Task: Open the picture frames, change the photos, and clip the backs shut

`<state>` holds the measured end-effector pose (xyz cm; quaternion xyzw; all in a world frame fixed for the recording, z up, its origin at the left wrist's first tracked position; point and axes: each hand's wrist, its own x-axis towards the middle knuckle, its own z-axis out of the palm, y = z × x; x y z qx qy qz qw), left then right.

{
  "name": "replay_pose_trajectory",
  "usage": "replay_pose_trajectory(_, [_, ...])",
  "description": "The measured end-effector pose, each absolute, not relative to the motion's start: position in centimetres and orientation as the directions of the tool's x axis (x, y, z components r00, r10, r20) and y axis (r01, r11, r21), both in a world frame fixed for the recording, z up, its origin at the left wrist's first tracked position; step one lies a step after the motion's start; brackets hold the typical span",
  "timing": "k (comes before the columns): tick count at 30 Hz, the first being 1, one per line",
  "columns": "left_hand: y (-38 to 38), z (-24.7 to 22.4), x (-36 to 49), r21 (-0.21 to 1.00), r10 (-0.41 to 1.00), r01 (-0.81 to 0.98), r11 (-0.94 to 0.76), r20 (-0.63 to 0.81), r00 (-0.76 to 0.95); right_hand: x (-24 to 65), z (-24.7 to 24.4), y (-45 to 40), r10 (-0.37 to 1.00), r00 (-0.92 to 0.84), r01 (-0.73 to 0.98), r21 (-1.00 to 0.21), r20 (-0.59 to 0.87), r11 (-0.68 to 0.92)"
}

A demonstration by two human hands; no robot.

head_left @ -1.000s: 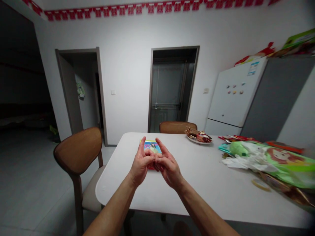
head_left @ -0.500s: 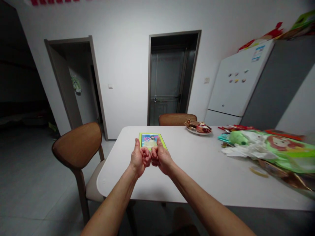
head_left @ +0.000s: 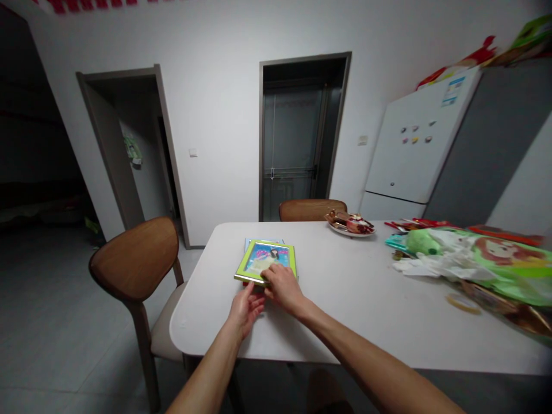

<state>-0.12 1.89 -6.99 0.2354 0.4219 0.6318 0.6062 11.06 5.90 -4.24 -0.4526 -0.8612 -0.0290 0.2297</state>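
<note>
A picture frame (head_left: 270,258) with a yellow-green border and a long-haired figure in a pale dress lies tilted over the table. My right hand (head_left: 282,287) grips its near edge, with the fingers on top. Just below that edge is my left hand (head_left: 246,310), its thumb close to the frame and its fingers apart; nothing shows in it. Beneath the frame, a light-blue flat thing (head_left: 254,241) peeks out at the far side. A bit of red shows under the near edge; what it belongs to is hidden.
A plate (head_left: 351,233) of wrapped items sits at the far side of the white table (head_left: 345,299). At right lie a green plush-like thing (head_left: 425,241), crumpled white tissue (head_left: 448,261), a printed green bag (head_left: 504,270) and a tape roll (head_left: 463,304). Wooden chairs (head_left: 135,259) stand around.
My fists have come apart. My right hand now grips the frame, which is lifted toward me and turned, uncovering the light-blue thing. My left fingers have opened below it.
</note>
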Motion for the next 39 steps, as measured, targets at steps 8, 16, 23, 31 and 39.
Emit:
replay_pose_trajectory(8, [-3.2,-4.8,2.1,0.846,0.929,-0.469,-0.254,0.079,-0.361,13.4,-2.8,0.4,0.866,-0.287,0.379,-0.782,0.409,0.495])
replay_pose_trajectory(16, [-10.7,-4.5,1.9,0.392,0.622,0.612,-0.687,0.753,0.215,15.4,-0.5,-4.6,0.957,-0.287,-0.461,-0.88,0.028,-0.113])
replay_pose_trajectory(23, [-11.2,-8.5,2.0,0.045,0.63,0.776,-0.629,0.614,0.475,17.0,-4.4,-3.6,0.927,-0.36,-0.441,-0.856,-0.108,-0.271])
replay_pose_trajectory(31, [-10.1,-8.8,3.8,0.161,0.823,0.84,-0.518,0.36,0.438,18.6,-7.6,0.4,0.969,-0.246,0.264,-0.963,-0.016,0.052])
replay_pose_trajectory(39, [-9.5,-9.1,4.7,0.274,0.877,0.839,-0.47,0.252,0.409,19.0,-9.2,2.1,0.952,-0.221,0.81,-0.504,0.213,0.301])
